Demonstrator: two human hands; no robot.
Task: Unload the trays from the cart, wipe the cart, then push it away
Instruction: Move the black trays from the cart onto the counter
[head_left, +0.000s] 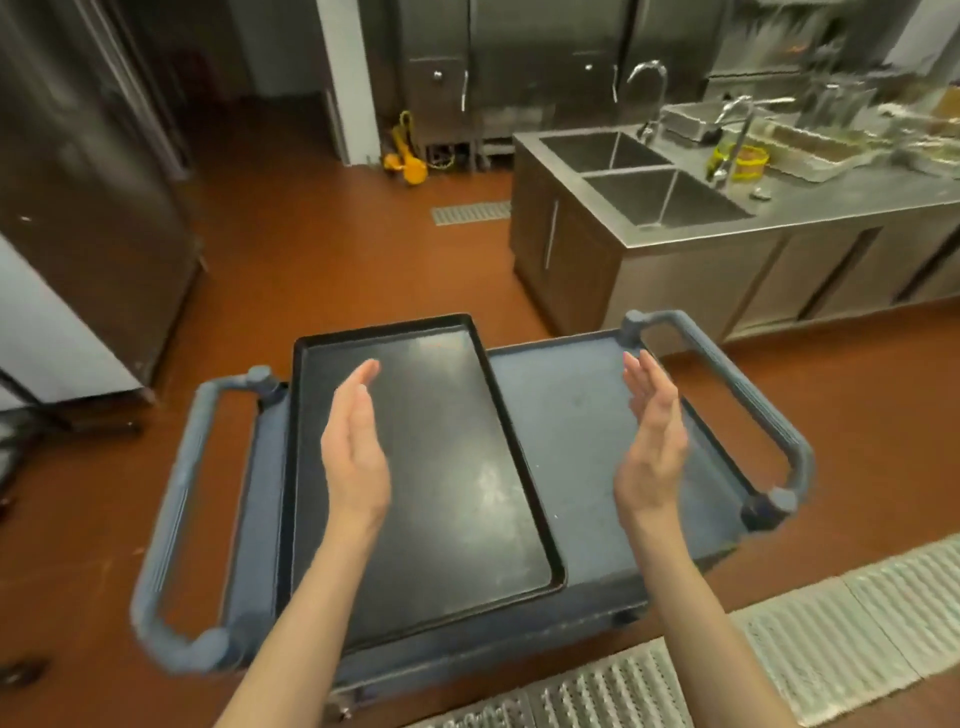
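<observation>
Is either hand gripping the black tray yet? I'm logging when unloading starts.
No: the left hand and right hand hover open, palms facing each other, above the black tray and the cart.

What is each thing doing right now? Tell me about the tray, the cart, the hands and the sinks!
Black tray: empty, lying flat on the cart's left side.
Blue cart: right side of its top bare.
Left hand: open, above the tray, holding nothing.
Right hand: open, above the cart, holding nothing.
Double sink: both basins look empty.

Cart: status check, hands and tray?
Left hand, right hand open, holding nothing. Black tray still on cart, left side. Nothing blocking.
</observation>
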